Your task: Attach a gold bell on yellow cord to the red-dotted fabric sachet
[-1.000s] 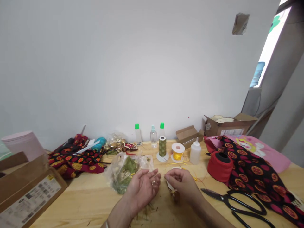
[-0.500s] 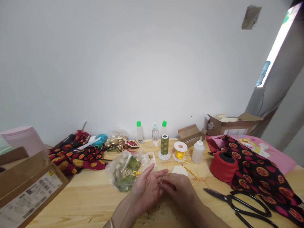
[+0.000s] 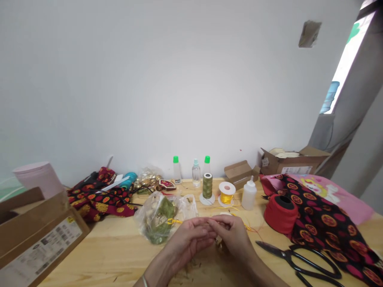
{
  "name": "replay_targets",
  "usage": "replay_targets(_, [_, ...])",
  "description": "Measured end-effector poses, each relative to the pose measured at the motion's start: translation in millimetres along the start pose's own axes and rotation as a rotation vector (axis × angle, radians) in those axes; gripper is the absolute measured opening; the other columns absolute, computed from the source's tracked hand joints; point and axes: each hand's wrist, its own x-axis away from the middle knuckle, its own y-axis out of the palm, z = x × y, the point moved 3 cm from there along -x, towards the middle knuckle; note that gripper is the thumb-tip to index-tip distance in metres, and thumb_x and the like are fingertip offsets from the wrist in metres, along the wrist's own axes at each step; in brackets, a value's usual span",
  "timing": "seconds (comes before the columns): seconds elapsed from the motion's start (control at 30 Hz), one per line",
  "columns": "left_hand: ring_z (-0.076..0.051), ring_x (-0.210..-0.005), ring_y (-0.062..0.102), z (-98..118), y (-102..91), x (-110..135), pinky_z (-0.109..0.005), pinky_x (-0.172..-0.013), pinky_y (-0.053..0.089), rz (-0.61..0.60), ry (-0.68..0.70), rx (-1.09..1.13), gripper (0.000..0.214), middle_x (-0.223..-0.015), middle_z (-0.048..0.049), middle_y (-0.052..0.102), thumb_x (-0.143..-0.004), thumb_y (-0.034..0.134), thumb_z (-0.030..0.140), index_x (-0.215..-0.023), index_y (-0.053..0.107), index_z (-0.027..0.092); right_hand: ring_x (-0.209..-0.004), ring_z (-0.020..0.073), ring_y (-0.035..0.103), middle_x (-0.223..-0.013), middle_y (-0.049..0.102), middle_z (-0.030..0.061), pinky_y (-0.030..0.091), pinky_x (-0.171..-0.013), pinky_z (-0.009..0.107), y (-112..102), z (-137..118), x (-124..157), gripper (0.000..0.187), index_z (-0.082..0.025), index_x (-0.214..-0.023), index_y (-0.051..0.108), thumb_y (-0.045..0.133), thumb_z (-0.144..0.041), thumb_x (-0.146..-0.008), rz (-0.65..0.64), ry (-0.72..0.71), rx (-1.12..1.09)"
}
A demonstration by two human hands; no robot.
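The left hand (image 3: 187, 242) and right hand (image 3: 232, 236) are pinching narrowly together at lower centre; anything held is hidden, so the grip is not confirmable.

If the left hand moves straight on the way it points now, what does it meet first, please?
It would meet the right hand first. The left hand points across at it, and their fingertips seem already to touch, though depth is hard to judge from this one view.
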Motion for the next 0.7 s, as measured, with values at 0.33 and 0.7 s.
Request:
replay_targets(0.33, [-0.009, -0.055, 0.059, -3.5, -9.7, -6.7, -0.016, -0.055, 0.045, 0.297, 0.133, -0.143, 0.021, -0.061, -0.0050, 0.066, -0.057, 0.072, 0.021, -0.073, 0.066, 0.009, -0.048, 0.0113, 0.050, -0.054, 0.063, 0.0026, 0.037, -0.046, 0.020, 2.3, 7.6, -3.8, 0.026, -0.011, -0.063, 0.069, 0.064, -0.036, -0.061, -0.017, 0.136, -0.175])
replay_targets(0.7, [-0.009, -0.050, 0.057, 1.4, -9.9, -9.5, -0.021, -0.053, 0.047, 0.312, 0.179, -0.177, 0.026, -0.056, -0.0012, 0.063, -0.044, 0.078, 0.014, -0.064, 0.062, 0.011, -0.054, 0.0150, 0.055, -0.061, 0.065, 0.0060, 0.043, -0.052, 0.024, -0.1, 12.4, -5.3, 0.032, -0.010, -0.066, 0.066, 0.067, -0.041, -0.057, 0.027, 0.190, -0.267])
